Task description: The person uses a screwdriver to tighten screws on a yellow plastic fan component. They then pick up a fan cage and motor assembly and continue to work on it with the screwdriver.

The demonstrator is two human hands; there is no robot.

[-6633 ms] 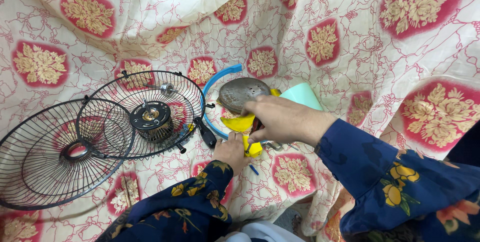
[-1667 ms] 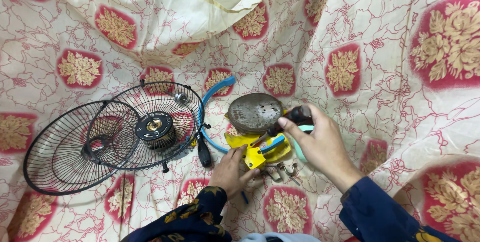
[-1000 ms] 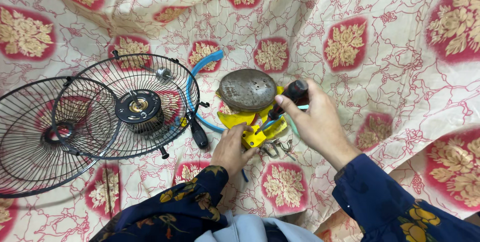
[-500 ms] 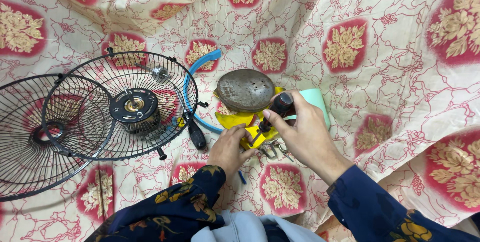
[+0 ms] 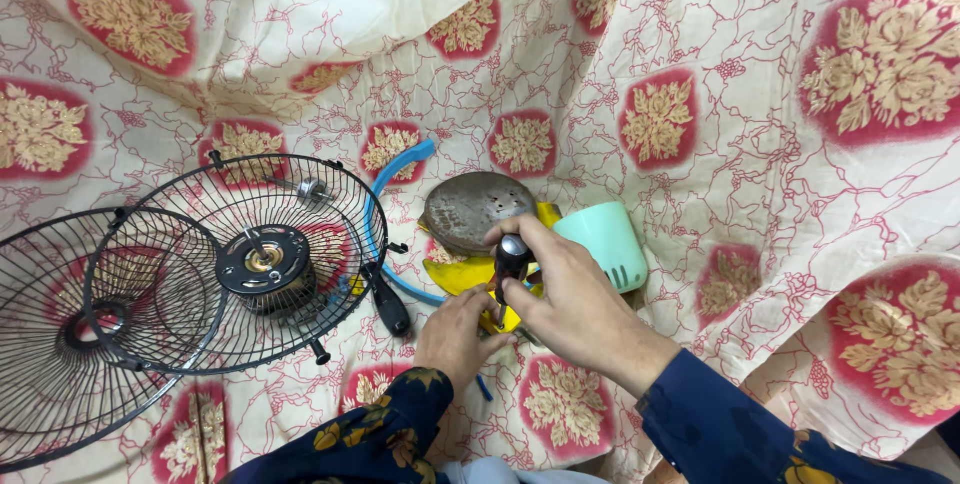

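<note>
It looks like a home, with fan repair done on a floral red-and-cream bedsheet (image 5: pixel 760 94) strewn with wire fan guards (image 5: pixel 150 314) and a mint motor cover (image 5: pixel 605 244).

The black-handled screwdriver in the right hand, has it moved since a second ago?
Yes. The black-handled screwdriver has come inward from the round grey metal cover's right edge to stand just below its lower rim, gripped by the right hand.

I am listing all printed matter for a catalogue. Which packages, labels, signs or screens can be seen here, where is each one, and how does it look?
None: no package, label, sign or screen shows. Only fan parts lie on the flowered cloth, near the left hand and right hand.
</note>
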